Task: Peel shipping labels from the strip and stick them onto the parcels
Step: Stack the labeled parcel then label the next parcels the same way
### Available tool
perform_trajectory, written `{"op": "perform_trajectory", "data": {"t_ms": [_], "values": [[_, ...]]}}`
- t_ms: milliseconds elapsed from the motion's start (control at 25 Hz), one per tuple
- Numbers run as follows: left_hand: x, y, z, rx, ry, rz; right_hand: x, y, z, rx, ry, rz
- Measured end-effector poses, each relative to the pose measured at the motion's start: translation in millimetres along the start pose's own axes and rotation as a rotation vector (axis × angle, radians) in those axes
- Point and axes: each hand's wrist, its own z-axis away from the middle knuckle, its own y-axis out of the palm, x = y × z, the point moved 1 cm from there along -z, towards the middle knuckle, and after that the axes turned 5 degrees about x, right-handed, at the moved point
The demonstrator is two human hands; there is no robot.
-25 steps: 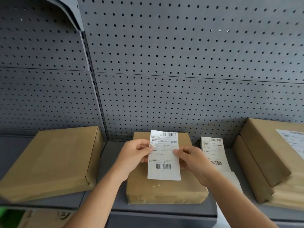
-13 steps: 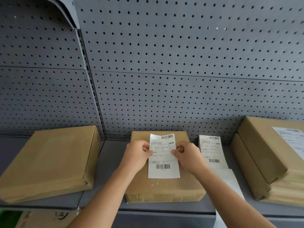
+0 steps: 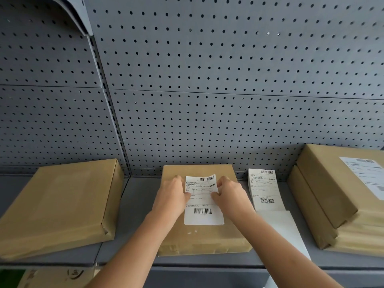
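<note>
Head view: I see the left hand (image 3: 174, 196) and right hand (image 3: 228, 196) each pinching a side edge of the label (image 3: 202, 214), which lies on the middle parcel (image 3: 207, 238); the strip (image 3: 263, 190) rests on the shelf (image 3: 141, 204) beside it.

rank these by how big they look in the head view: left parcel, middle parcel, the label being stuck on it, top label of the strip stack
1. left parcel
2. middle parcel, partly covered
3. held label and top strip label: these look alike, so not ranked
</note>
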Motion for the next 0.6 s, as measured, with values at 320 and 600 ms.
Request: {"op": "perform_trajectory", "data": {"t_ms": [320,600], "values": [[7,0,10,-0.090,0.298,-0.105,-11,-5,4,-0.163,-0.194,0.117],[8,11,-7,0.181,0.434,-0.369,10,27,-4,0.085,-0.442,0.317]]}}
